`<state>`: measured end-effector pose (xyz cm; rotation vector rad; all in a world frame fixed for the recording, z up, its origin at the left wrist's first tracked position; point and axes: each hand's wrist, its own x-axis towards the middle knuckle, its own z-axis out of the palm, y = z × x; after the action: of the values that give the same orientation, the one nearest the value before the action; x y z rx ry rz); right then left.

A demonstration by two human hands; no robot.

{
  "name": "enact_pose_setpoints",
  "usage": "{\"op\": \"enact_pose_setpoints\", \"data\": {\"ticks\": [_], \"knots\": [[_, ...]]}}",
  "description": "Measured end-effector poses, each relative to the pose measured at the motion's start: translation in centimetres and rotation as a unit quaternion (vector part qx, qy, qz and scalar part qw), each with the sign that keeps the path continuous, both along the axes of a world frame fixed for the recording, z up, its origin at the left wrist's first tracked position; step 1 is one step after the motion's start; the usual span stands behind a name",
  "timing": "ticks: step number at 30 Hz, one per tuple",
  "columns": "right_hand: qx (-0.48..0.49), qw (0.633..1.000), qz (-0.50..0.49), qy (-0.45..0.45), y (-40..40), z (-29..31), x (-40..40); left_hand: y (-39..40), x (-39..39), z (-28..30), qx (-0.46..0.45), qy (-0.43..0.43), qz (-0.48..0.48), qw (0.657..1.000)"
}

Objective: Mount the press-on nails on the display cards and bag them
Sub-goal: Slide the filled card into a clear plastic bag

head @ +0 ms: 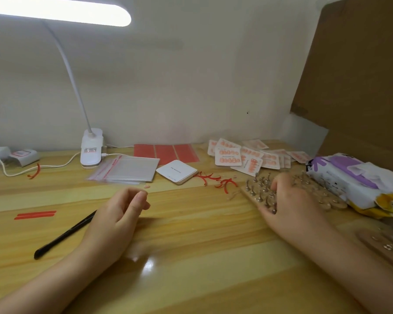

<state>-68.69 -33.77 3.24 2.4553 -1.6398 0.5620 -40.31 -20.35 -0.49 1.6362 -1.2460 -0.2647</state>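
Peach nails (pixel 227 155) (white cards), red tape sheets (pixel 166 152), black pen (pixel 64 234).

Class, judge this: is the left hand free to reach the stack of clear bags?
Probably yes. The left hand holds nothing, and only bare desk lies between it and the bags just beyond its fingertips.

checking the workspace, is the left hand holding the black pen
No, the left hand hovers above the table with fingers loosely curled and holds nothing, while the black pen lies on the wood beside its wrist.
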Motion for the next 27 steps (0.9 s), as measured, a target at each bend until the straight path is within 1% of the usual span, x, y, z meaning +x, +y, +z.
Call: {"op": "enact_pose_setpoints", "data": {"ticks": [4,9,12,15,19,20,22,24,25,27], "knots": [[0.008,0.999,-0.013,0.029,-0.6,-0.9,0.4,0.2,0.0,0.0,-0.001,-0.002,-0.002,1.0],[0.021,0.999,-0.021,0.032,-2.0,-0.5,0.5,0.1,0.0,0.2,0.005,0.001,-0.003,1.0],[-0.035,0.993,-0.007,0.111,-2.2,-0.2,1.1,0.3,-0.2,0.4,0.006,0.004,-0.004,1.0],[-0.093,0.978,0.065,0.174,-2.2,0.1,2.5,0.4,-0.4,0.6,0.011,0.0,-0.005,1.0],[-0.072,0.956,0.127,0.254,-4.0,0.1,4.9,0.6,-0.4,0.7,0.015,-0.001,-0.005,1.0],[-0.059,0.954,0.137,0.261,-4.4,0.2,5.3,0.6,-0.4,0.8,0.016,-0.001,-0.005,1.0],[-0.017,0.955,0.144,0.259,-4.9,0.3,5.8,0.7,-0.4,0.8,0.018,-0.001,-0.005,1.0],[0.0,0.958,0.149,0.243,-5.1,0.1,6.0,0.6,-0.5,0.8,0.018,-0.002,-0.005,1.0],[-0.004,0.964,0.144,0.222,-5.3,0.1,6.1,0.6,-0.6,0.8,0.018,-0.005,-0.005,1.0],[-0.014,0.986,0.123,0.114,-5.8,0.1,6.3,0.5,-0.6,0.8,0.02,-0.01,-0.004,1.0]]}}
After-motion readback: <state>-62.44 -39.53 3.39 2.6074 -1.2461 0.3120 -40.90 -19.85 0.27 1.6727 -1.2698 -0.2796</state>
